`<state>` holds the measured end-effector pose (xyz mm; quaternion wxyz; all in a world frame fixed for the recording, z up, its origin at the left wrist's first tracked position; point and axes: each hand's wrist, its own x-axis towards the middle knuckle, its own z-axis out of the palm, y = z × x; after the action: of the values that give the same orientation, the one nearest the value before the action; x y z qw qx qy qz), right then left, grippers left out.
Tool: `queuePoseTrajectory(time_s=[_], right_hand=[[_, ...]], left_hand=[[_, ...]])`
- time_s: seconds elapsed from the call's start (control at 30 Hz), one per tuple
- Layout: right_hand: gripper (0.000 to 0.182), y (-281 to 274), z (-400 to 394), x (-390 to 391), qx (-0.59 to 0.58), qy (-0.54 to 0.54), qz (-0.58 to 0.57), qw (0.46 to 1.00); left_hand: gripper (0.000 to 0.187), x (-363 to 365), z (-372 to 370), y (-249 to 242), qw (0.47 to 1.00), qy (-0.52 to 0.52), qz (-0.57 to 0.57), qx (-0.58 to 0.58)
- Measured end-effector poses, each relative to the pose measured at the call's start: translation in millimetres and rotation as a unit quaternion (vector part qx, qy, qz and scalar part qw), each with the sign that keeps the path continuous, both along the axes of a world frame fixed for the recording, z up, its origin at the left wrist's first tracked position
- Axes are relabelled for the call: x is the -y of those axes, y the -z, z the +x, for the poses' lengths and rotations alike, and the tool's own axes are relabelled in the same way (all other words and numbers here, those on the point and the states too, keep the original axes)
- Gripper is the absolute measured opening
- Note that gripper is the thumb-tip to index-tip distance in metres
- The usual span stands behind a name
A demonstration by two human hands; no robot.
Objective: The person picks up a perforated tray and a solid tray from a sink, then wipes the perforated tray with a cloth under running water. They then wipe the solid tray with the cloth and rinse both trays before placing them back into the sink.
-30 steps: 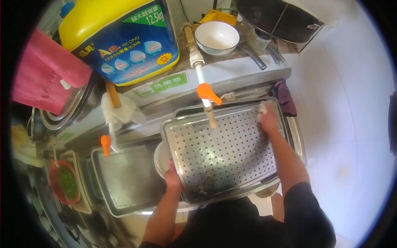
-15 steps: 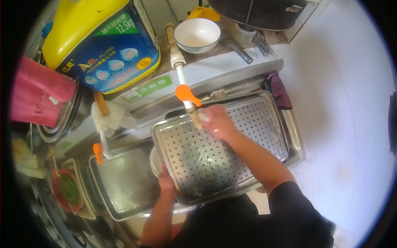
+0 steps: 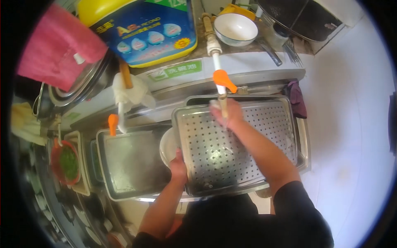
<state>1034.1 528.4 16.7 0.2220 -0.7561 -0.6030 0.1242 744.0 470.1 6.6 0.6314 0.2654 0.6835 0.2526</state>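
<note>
Left grip on perforated tray; greens in red basket

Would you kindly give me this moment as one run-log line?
left hand: gripping perforated tray, left rim | right hand: at tap mouth, grip unclear | bowl: beyond tap

A green sign on the pale ledge reads "洗碗池"; "COND" shows on the yellow jug's blue label.

Perforated tray: glossy metal, punctured by small holes. Tap handle: smooth orange plastic. Pink cloth: soft and matt; bowl: smooth, glossy white.
</note>
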Motion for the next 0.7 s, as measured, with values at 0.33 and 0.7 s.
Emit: queuePoseTrajectory(time_s=[0.33,0.7], right_hand=[[0.038,-55,-142,-31,0.126,-0.239,0.011,0.963],[0.039,-82,-212,145,0.077,-0.281,-0.021,0.956]], left_hand=[[0.064,-17,9,-28,0.995,0.062,-0.034,-0.065],[0.050,-65,-1,-25,0.950,0.128,-0.108,0.265]])
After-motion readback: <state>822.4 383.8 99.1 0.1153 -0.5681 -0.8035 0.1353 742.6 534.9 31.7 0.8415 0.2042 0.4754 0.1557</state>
